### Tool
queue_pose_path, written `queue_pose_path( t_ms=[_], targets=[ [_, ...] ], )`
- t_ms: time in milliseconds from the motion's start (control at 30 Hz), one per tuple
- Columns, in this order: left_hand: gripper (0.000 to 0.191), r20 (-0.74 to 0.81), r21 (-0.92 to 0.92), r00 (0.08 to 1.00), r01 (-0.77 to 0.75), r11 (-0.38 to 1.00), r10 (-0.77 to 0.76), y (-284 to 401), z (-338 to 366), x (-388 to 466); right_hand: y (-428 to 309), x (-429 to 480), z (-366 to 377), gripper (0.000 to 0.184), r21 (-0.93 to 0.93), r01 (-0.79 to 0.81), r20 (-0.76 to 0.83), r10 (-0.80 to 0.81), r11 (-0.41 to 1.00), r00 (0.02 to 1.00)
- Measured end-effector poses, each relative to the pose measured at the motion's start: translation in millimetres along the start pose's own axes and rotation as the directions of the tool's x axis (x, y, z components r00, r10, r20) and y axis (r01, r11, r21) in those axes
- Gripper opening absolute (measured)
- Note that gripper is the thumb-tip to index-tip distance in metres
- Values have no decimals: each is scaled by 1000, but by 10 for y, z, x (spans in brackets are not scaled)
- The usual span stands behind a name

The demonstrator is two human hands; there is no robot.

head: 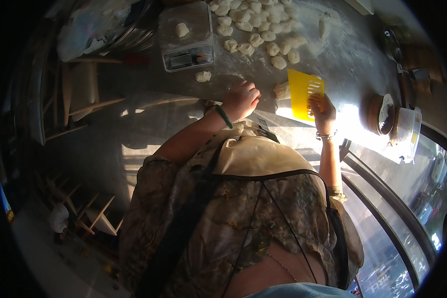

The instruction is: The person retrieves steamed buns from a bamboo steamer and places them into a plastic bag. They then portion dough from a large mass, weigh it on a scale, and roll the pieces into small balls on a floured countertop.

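Observation:
My right hand [325, 115] grips a yellow plastic dough scraper [299, 95] by its slotted side. A larger dough piece [282, 91] lies on the table beside the scraper and is partly covered by it. My left hand [243, 98] is curled at the table's near edge; its palm is hidden, so I cannot tell if anything is inside. One dough lump [203, 76] rests on the tabletop to the left of that hand. Another lump [181, 30] sits on the plate of a digital kitchen scale [188, 48]. Beyond my hands, several floured dough balls [260, 18] are gathered on the table.
Flour [324, 31] dusts the metal-grey tabletop [357, 70]. At the right stand a round container [374, 115] and a clear plastic tub [408, 128], near a window. Plastic bags [93, 28] are at the upper left. Wooden chairs [82, 89] stand on the left.

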State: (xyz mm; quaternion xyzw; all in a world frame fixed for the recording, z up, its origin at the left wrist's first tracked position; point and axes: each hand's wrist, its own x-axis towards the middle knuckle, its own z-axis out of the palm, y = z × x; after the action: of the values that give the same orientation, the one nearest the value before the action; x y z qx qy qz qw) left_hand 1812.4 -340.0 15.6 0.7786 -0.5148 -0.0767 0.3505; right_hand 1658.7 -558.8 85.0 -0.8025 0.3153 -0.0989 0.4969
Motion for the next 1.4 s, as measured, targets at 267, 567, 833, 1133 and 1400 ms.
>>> queue_pose_path(
  t_ms=[267,567,833,1133,1400],
  targets=[
    [12,15,-2,999,-40,999,40,89,109,59,-86,-135,26,16,-292,342,144,-312,893,939],
    [22,-29,-18,999,-14,1000,14,197,251,187,-135,-156,166,19,-497,459,244,-390,736,888],
    [24,-38,5,995,-90,996,90,186,315,265,-123,-85,343,11,-526,362,289,-239,769,927],
    [19,-60,168,996,71,983,-61,127,266,356,-170,142,729,15,-460,182,171,-115,869,979],
    [9,-592,107,763,394,913,-260,-744,-1031,369,-50,154,664,13,-431,62,132,-5,900,991]
  ],
)
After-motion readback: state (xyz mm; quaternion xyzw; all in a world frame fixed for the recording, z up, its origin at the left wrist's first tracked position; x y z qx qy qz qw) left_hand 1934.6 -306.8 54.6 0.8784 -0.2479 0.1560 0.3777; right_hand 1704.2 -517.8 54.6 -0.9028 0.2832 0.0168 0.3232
